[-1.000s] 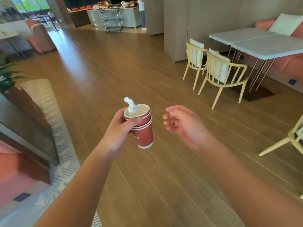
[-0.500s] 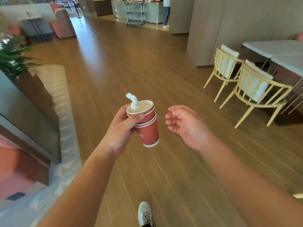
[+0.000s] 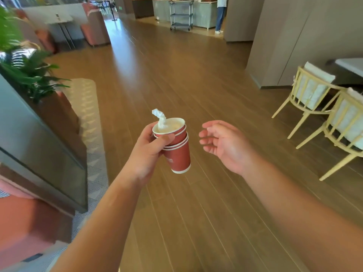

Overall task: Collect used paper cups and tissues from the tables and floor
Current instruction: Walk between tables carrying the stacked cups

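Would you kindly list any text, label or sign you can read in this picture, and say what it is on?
Stack of red paper cups gripped by the left hand: small white print, two lines, partly hidden by the hand, too blurred to read.
Small card on the far white table: too small to read.
Green lit sign by the far wall: too blurred to read.
Nothing else carries text.

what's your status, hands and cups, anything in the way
Left hand grips stacked red cups, tissue poking out the top. Right hand open, empty. Wood floor ahead, nothing blocking.
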Demonstrator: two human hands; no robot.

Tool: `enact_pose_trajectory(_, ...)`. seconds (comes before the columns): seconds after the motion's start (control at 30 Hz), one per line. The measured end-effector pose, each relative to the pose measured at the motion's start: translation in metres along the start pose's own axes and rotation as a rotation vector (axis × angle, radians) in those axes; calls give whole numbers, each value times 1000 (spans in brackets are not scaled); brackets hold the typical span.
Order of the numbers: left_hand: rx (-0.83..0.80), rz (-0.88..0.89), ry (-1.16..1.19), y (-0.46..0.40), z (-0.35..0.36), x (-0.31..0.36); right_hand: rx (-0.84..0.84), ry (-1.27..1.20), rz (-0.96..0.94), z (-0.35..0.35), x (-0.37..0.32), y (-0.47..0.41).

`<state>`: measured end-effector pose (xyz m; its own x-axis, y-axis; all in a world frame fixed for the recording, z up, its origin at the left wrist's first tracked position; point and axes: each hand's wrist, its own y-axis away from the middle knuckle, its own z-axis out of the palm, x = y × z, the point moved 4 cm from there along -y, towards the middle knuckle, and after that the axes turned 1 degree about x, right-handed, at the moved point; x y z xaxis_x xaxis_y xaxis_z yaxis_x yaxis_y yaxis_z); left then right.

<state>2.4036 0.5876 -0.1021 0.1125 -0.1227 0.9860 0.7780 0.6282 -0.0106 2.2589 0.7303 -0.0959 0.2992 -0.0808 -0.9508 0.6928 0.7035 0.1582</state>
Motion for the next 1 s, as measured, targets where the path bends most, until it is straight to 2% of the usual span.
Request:
enact_pose_trajectory(0.47, 146, -2, -45, -164, -39, -9, -166, -25, 2, 32, -15, -196)
enact_pose_trajectory(0.77, 202, -34, -75, -317, -25, -6, -198, -64, 33, 5, -48, -357)
enact_pose_trajectory(1.0, 192, -26, -81, -409, -13, -3, -186, -66, 23, -10, -71, -440)
